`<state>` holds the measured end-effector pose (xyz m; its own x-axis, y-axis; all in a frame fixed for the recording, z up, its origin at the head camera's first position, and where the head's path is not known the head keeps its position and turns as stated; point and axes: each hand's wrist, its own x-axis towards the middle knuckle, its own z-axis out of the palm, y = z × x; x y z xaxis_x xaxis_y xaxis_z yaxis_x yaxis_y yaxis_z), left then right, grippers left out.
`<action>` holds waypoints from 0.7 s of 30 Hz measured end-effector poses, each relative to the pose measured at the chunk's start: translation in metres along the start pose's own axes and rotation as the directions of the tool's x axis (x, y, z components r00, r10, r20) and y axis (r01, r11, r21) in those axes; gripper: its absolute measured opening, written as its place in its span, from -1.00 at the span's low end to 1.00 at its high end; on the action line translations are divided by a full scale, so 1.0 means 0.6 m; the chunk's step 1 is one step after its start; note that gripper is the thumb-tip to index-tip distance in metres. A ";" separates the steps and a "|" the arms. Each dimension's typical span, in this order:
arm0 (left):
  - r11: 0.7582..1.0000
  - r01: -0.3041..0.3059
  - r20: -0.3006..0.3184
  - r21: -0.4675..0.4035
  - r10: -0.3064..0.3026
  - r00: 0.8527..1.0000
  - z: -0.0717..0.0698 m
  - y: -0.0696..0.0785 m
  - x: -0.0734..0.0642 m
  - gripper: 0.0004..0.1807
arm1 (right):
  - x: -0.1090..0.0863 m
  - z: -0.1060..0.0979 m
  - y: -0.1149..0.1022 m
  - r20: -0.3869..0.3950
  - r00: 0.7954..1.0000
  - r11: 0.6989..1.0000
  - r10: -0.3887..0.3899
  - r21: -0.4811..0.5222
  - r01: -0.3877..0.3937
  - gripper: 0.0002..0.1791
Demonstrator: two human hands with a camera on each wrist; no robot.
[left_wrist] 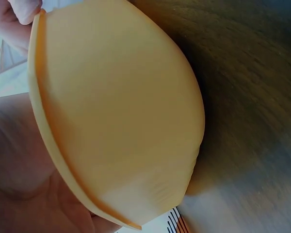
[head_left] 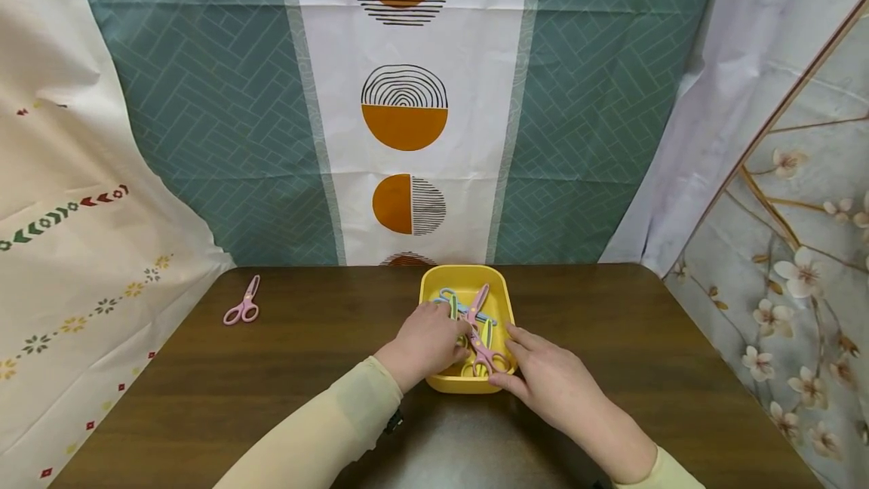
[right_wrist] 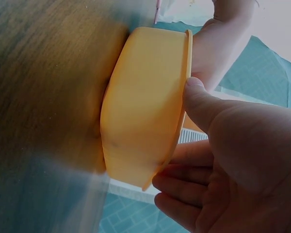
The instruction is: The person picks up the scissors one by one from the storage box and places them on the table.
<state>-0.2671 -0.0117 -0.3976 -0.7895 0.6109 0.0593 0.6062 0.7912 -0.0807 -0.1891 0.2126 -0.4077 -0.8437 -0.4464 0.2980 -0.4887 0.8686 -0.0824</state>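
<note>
Your left hand dips into the yellow tray on the worktop, its grasp too hidden to tell, with pink scissors just right of those fingers, handles slanting toward your right hand, whose relaxed fingers touch the rim.

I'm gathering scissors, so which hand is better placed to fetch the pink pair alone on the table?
Probably the left hand: the lone pink scissors lie nearer it, far left on the table. The right hand touches the yellow tray, farther off.
</note>
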 end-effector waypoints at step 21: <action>0.997 0.066 0.082 0.045 -0.070 0.994 0.003 0.017 0.023 -0.51 | -0.002 -0.001 0.001 0.023 0.999 0.999 0.022 0.031 -0.023 -0.24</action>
<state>-0.2720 0.0044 -0.3995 -0.8350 0.5500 -0.0175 0.5478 0.8278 -0.1211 -0.1880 0.2137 -0.4078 -0.8594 -0.4318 0.2740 -0.4757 0.8716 -0.1187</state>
